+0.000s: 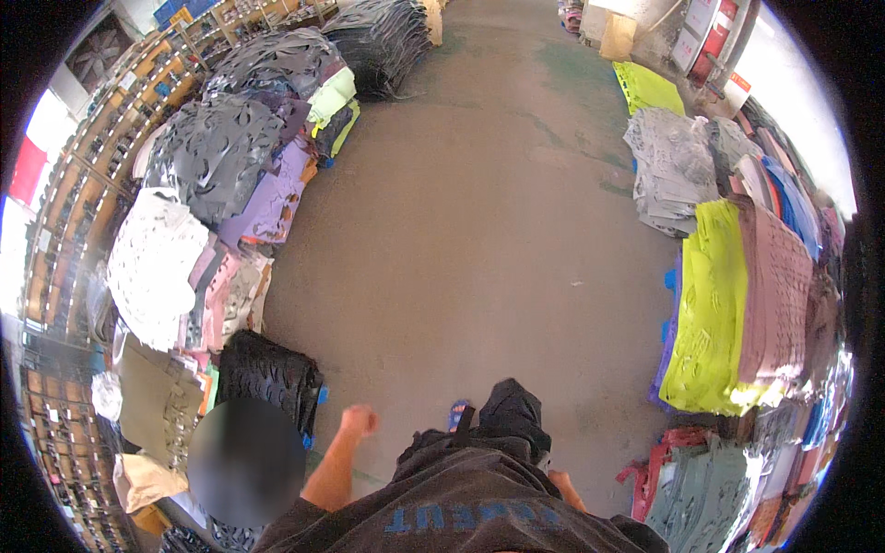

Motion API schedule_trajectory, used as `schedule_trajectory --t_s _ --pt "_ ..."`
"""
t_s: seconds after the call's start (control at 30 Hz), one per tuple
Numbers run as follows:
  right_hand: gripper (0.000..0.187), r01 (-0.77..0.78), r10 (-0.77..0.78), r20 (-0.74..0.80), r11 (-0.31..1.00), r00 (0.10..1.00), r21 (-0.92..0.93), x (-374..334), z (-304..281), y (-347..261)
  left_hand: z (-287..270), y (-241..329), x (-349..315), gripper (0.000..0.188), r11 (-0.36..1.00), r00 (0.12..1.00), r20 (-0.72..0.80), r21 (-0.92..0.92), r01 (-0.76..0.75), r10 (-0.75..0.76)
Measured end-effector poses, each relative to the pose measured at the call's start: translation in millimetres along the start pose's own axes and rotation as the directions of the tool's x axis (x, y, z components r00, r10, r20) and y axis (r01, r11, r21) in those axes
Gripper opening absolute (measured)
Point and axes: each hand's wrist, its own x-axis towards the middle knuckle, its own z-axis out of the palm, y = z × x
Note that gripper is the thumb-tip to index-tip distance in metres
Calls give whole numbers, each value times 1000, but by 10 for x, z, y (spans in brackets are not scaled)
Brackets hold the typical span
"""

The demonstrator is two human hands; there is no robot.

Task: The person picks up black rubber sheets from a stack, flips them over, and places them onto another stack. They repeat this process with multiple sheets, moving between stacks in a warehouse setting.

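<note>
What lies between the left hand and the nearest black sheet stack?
In the head view, brown floor shows between the left hand and the black sheet stack, plus a small blue piece at the stack's edge.

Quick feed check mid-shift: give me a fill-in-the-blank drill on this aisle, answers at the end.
1. The left hand is nearest to the ____ sheets.
2. Immediately to the left of the dusty-pink sheets is a ____ stack.
3. The light-grey sheets lie on the ____ side of the floor.

Missing words: black; yellow-green; right.
</note>
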Motion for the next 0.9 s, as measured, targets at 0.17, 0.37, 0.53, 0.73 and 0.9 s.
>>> schedule_trajectory --t_s 0.17,0.37,0.53,0.73,0.9 --pt "29 35 62 -140 796 988 604 1377 61 81 868 2067 580 13 967 950 -178 65 -247 255" --pt "10 -104 79 134 976 988 193 3393 -3042 -117 1835 2971 1112 19 807 989 113 572 -143 96" --pt "14 -19 146 -120 709 982 705 5107 -6133 -619 2436 3461 1451 20 409 937 325 844 -347 125" --pt "21 -114 397 42 160 917 981 7159 -8133 -1000 2998 4517 2475 18 629 985 168 770 -103 -45" --pt "25 -351 380 214 340 900 872 8418 -8322 -1074 3200 6204 3725 17 270 968 229 943 -194 -106"
